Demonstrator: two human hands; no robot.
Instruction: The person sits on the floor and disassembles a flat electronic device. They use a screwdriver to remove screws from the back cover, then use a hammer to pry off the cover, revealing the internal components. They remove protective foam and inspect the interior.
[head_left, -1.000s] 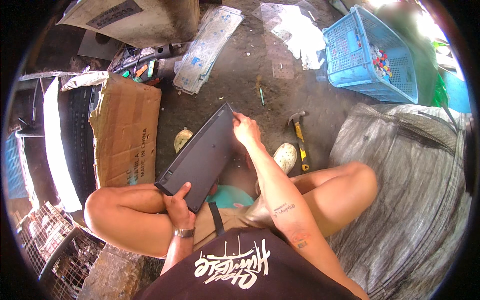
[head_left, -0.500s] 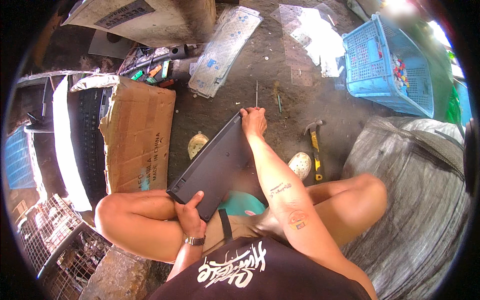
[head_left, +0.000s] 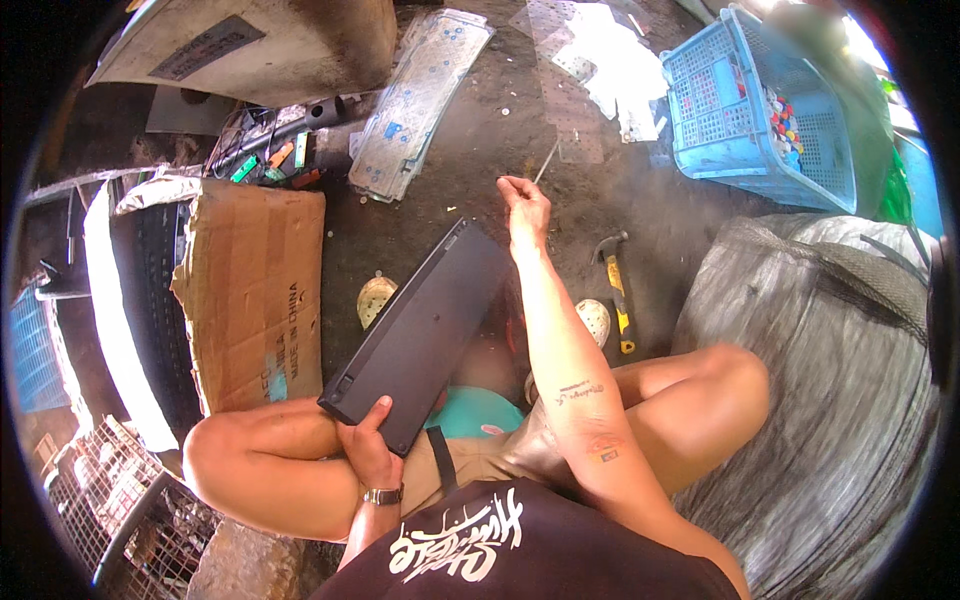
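A black keyboard [head_left: 425,325] lies slanted across my lap with its smooth underside up. My left hand [head_left: 372,445] grips its near end, thumb on top and fingers underneath. Beyond the far end, my right hand [head_left: 527,212] is closed and apart from the keyboard. A thin metal rod [head_left: 547,162], like a screwdriver shaft, sticks out from this hand toward the upper right. Whatever handle it has is hidden by the fingers. Something small and dark shows at the fingertips, too small to name.
On my left stands a cardboard box [head_left: 265,290] with more black keyboards inside. A hammer [head_left: 616,290] lies on the ground to the right. Farther off are clear plastic sheets [head_left: 425,100], white sheets [head_left: 615,70] and a blue crate [head_left: 720,110]. A big grey sack [head_left: 800,380] sits at right.
My right hand has lifted away from the keyboard's far end, and the rod has swung from pointing straight ahead to the upper right. My left hand keeps its hold. The whole view has shifted slightly.
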